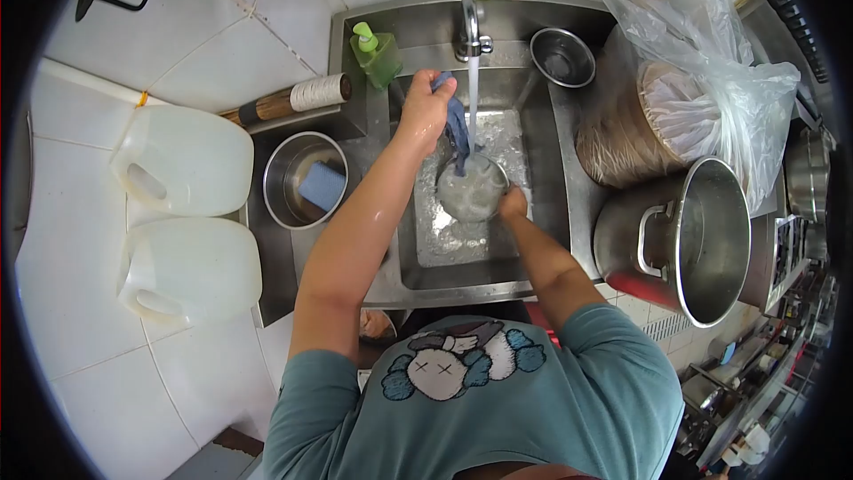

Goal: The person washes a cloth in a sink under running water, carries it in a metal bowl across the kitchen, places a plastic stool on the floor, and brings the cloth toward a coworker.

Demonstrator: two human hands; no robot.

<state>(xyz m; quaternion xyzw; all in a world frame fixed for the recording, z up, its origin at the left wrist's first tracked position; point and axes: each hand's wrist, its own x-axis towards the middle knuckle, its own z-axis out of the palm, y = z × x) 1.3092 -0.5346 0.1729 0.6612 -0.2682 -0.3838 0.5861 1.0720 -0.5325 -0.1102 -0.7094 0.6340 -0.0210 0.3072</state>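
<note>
My left hand [425, 113] is closed around a blue-grey cloth [458, 132], held up on the left of the running tap [470, 34]. The cloth's lower end hangs down to a round metal bowl [468, 200] in the sink basin [542, 231]. Water falls from the tap into this bowl and splashes inside it. At the bowl's right side, my right hand [513, 204] grips its rim, with the fingers partly hidden.
A green soap pump bottle [377, 55] and a pot [275, 200] holding a blue sponge [322, 186] stand left of the basin. To the right are a small metal bowl [562, 58], a plastic-wrapped bundle [622, 124] and a tall stockpot [622, 231]. Two plastic jugs [191, 164] lie far left.
</note>
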